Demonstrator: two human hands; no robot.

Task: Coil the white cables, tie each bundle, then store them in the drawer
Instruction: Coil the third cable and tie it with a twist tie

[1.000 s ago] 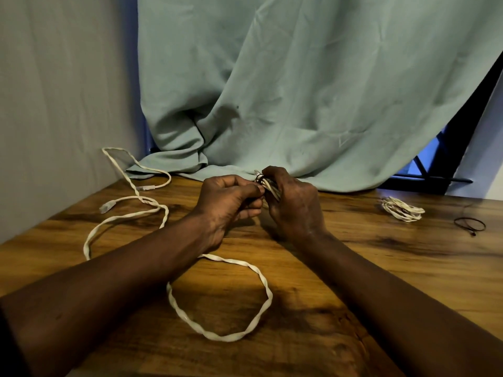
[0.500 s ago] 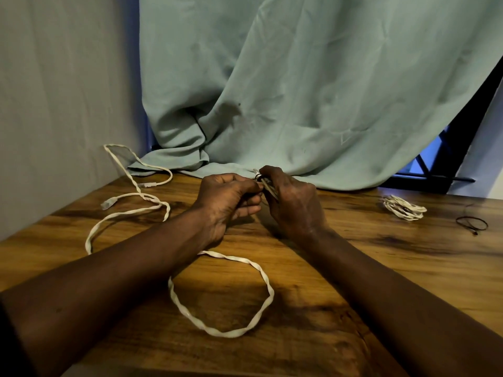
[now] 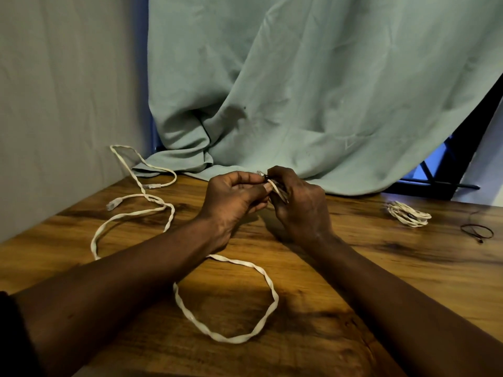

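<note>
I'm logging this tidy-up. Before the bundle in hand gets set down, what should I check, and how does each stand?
1. Small cable bundle held by left hand and right hand: ok.
2. Tie closed round it: cannot tell, fingers hide most.
3. Long white cable coiled: not ok, loose on the wooden table.
4. Spare black tie on the table: ok.
5. Drawer ready: cannot tell, not in view.

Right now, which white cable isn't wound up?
The long cable sprawling loose over the table. The left hand and right hand hold one small bundle; the coiled bundle lies far right.
</note>
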